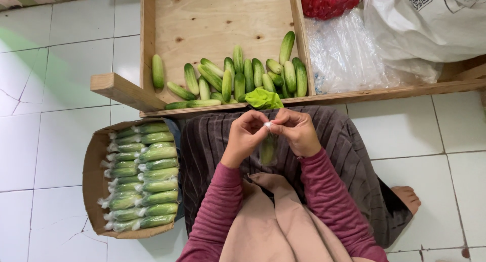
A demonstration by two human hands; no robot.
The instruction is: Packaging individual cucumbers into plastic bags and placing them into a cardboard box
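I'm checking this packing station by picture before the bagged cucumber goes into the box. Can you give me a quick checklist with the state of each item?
1. Both hands on the bag: left hand and right hand pinch the top of the bagged cucumber: ok.
2. Bag top sealed: fingers hide it: cannot tell.
3. Cucumber fully inside the plastic: appears so: ok.
4. Room in the cardboard box: two rows of wrapped cucumbers fill what shows: not ok.
5. Loose cucumbers left in the wooden tray: ok.
6. Spare bags within reach: ok.
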